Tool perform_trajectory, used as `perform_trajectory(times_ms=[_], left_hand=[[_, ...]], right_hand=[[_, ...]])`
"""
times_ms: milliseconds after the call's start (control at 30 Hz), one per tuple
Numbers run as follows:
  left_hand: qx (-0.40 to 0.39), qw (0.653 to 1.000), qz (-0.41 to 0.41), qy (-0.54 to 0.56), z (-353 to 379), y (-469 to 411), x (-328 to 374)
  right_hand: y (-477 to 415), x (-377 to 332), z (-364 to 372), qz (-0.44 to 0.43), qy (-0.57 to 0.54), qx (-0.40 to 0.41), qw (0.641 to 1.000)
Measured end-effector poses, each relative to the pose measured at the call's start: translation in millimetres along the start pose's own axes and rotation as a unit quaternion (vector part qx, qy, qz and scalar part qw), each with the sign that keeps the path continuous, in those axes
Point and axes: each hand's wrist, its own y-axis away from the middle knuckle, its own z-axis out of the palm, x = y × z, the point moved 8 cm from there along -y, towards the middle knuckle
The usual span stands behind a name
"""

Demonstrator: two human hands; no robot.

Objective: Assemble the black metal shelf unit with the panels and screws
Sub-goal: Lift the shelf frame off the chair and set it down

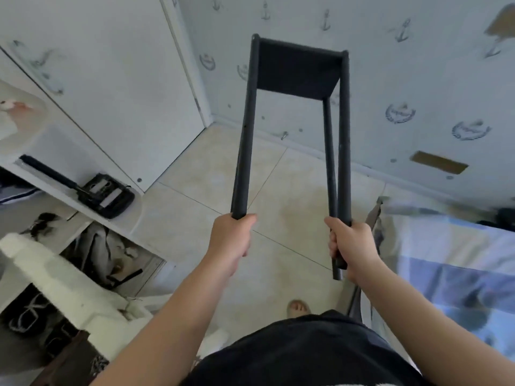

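Observation:
I hold the black metal shelf unit [298, 71] up in the air in front of me, its single black panel at the far end between the poles. My left hand [232, 238] grips the near end of the left pole [245, 135]. My right hand [352, 247] grips two poles [338, 162] on the right side together, their ends sticking out below my fist. No screws are visible.
White cabinet [97, 79] stands at the left with a black tool [106, 195] on its shelf and clutter below. A bed with a blue sheet [446, 260] is at the right. Beige tiled floor [284, 204] lies beneath, with my foot [298, 307] on it. Patterned wall [404, 93] lies ahead.

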Motion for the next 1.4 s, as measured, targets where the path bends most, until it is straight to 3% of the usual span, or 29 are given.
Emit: perform_trajectory(times_ms=[333,667,1100,1400], left_hand=[[-0.029,0.979,-0.196,-0.041,87,-82,-30],[-0.088,0.943,-0.311,-0.073,140,-185,-31],[-0.085,0.934,-0.295,-0.182,176,-367,-60],[-0.159,0.913,-0.149,-0.345,188,-443,-70]], right_hand=[[-98,33,-49,0.155,0.048,0.003,0.987],[-191,35,-69,0.17,0.136,0.064,0.974],[-328,50,-20,0.127,0.388,0.114,0.906],[-398,85,21,0.153,0.432,0.08,0.885]])
